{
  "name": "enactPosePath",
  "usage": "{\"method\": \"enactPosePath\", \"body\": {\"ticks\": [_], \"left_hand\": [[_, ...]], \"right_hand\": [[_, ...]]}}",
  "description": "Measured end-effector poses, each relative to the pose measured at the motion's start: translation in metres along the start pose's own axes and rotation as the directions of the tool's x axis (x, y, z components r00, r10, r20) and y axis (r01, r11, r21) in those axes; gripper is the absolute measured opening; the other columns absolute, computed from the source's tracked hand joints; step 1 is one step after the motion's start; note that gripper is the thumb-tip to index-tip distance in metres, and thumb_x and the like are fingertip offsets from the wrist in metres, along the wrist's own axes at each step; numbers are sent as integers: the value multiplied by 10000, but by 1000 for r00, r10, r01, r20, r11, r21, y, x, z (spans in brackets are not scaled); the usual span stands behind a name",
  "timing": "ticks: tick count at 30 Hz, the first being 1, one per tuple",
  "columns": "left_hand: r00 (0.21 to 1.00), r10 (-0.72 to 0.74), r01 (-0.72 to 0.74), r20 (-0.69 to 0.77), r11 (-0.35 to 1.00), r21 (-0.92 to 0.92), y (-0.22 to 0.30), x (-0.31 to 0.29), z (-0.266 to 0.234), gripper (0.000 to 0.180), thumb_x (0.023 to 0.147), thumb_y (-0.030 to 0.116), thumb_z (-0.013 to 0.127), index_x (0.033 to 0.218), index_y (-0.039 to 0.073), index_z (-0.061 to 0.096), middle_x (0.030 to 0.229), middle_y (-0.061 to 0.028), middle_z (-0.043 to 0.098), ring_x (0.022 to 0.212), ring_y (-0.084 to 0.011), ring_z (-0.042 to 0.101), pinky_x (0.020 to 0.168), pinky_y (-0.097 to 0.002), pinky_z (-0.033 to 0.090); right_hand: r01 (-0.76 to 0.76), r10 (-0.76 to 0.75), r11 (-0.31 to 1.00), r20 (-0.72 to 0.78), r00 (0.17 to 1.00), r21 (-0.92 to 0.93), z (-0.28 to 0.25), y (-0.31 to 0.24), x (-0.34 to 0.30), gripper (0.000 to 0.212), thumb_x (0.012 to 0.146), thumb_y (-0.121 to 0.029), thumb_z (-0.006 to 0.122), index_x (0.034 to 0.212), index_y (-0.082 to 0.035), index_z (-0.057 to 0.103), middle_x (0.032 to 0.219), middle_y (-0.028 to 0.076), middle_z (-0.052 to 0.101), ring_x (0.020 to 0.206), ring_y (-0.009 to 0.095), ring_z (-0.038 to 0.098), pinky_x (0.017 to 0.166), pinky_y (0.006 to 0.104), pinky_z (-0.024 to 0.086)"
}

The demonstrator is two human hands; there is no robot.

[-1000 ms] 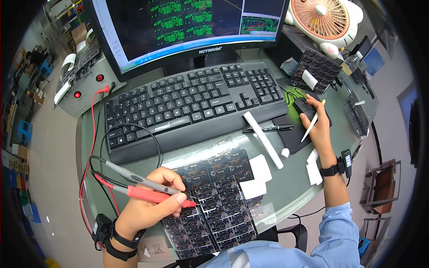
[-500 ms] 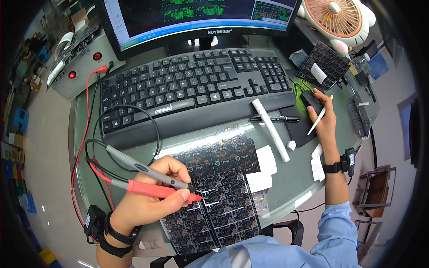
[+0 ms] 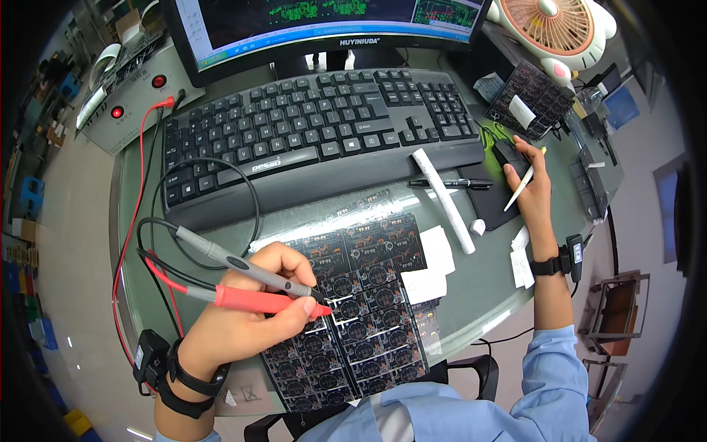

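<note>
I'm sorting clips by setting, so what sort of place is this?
Likely an electronics workshop or factory testing area: the left hand holds a red probe and a grey probe at black circuit boards, and the monitor shows green circuit drawings.

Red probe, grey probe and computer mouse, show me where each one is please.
Red probe (image 3: 252, 300): head view, on its red barrel.
Grey probe (image 3: 252, 271): head view, on its grey barrel.
Computer mouse (image 3: 505, 152): head view, on its exposed black shell.
</note>
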State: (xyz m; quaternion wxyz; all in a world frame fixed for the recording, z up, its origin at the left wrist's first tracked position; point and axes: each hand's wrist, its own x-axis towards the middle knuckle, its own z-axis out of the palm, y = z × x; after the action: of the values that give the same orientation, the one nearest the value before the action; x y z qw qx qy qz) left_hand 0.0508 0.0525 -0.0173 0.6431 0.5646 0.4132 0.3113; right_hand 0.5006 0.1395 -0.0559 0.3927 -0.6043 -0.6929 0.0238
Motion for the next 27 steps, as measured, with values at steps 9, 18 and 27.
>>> {"method": "enactPosePath", "body": {"ticks": [9,18,27], "left_hand": [[1000,-18,18,-5,999,32,4,0,5,209,848,127,690,977,34,555,830,8,561,721,-44,520,627,-219,423],[1000,21,-19,-19,996,82,4,-1,6,192,833,95,701,944,46,552,837,10,543,738,-46,502,653,-228,424],[999,27,-24,-27,993,115,1,-2,5,183,860,116,681,965,50,545,814,23,542,702,-29,497,621,-211,420]], "right_hand": [[50,-50,999,-45,998,12,-5,1,0,400,839,-41,717,1201,-15,549,1338,160,596,1231,266,569,1061,360,411],[255,-245,963,-116,963,83,-8,-48,1,122,980,-49,559,1080,-2,611,1111,123,691,1068,230,649,942,341,490],[117,-127,986,-81,989,-120,-11,-10,18,201,912,-74,651,1097,-10,606,1200,124,672,1108,261,628,964,362,464]]}}
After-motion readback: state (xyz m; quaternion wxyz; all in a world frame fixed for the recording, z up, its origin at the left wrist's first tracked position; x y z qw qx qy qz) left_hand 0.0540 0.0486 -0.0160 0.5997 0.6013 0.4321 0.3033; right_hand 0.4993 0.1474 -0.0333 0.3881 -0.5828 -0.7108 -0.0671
